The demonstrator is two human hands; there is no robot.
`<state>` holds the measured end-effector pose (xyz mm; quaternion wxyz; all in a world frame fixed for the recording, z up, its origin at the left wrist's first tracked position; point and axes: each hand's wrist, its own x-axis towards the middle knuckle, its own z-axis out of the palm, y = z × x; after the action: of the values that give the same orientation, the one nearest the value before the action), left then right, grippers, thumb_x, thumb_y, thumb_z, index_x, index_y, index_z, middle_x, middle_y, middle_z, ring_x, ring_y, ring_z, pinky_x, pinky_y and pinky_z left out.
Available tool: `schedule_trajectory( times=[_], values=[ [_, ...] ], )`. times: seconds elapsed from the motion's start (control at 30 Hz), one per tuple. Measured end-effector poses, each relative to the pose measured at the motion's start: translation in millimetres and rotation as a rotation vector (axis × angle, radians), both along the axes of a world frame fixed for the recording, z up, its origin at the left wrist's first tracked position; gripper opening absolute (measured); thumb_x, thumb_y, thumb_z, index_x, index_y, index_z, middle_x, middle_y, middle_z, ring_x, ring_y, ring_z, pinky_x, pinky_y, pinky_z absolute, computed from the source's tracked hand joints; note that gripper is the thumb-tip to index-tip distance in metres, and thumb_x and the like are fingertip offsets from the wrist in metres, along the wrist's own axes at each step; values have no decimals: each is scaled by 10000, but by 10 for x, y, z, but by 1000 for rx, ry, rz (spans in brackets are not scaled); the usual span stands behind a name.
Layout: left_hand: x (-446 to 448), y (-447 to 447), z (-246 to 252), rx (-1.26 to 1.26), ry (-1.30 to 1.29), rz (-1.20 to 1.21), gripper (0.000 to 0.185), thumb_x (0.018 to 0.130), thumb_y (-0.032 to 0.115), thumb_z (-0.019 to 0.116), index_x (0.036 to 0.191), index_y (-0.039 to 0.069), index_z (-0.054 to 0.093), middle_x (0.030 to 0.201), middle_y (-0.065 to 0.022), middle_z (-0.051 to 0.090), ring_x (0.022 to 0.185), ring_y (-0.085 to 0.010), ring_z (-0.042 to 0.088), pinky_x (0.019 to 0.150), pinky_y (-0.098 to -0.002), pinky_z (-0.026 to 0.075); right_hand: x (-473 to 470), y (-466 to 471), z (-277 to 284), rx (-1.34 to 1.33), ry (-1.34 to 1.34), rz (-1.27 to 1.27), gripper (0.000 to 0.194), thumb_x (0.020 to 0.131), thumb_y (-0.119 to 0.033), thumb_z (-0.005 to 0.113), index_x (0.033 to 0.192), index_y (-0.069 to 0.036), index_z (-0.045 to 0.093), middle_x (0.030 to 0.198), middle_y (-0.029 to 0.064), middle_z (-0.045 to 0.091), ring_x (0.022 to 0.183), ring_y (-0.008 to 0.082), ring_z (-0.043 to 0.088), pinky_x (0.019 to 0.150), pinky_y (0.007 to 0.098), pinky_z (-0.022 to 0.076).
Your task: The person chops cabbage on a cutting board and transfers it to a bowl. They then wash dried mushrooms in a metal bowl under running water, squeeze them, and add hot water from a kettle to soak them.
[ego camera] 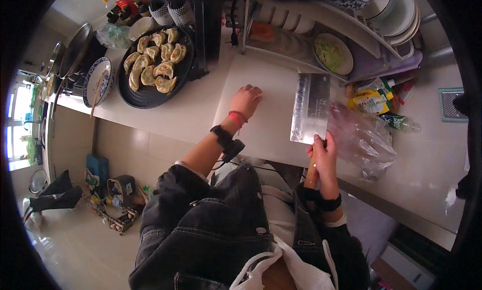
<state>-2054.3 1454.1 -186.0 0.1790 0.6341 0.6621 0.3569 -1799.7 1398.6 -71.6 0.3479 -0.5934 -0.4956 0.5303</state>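
In my right hand (pixel 324 154) is a cleaver (pixel 310 107) with a wooden handle; its broad steel blade points away from me, over the light countertop (pixel 275 147). My left hand (pixel 246 99) rests on the counter to the left of the blade, palm down with the fingers bent. Whether anything small lies under those fingers I cannot tell. A clear plastic bag (pixel 361 139) lies just right of the cleaver. Farther left, a round black pan (pixel 131 98) holds several browned dumplings (pixel 148 75).
Chopsticks lie across a patterned bowl (pixel 107 69) at the counter's left edge. A dish rack (pixel 278 51) stands at the back, with a plate of sliced green food (pixel 333 54). Condiment packs (pixel 372 101) and a grater (pixel 452 105) lie to the right.
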Motion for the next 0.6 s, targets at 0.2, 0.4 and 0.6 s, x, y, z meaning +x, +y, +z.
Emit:
schedule_trajectory(
  times=[0.2, 0.4, 0.6],
  values=[
    [141, 185, -207, -104, 381, -49, 150, 798, 190, 560, 886, 108, 651, 930, -61, 616, 927, -258, 560, 787, -362, 472, 70, -210, -157, -58, -49, -104, 133, 893, -113, 514, 986, -18, 524, 645, 27, 542, 503, 87, 510, 438, 227, 390],
    [212, 404, -45, -161, 263, -32, 146, 820, 201, 537, 868, 93, 622, 937, -92, 605, 933, -288, 562, 779, -389, 468, 198, -337, -279, -80, -17, -53, 173, 891, -164, 534, 1004, -35, 510, 623, 24, 525, 493, 89, 490, 432, 226, 386],
    [890, 1308, 572, 22, -102, -141, 150, 746, 212, 587, 779, 73, 634, 787, -160, 623, 776, -363, 587, 695, -439, 475, 432, -496, -481, -66, -58, 7, 139, 886, -142, 501, 967, -30, 513, 663, 27, 525, 508, 106, 506, 453, 246, 410]
  ],
)
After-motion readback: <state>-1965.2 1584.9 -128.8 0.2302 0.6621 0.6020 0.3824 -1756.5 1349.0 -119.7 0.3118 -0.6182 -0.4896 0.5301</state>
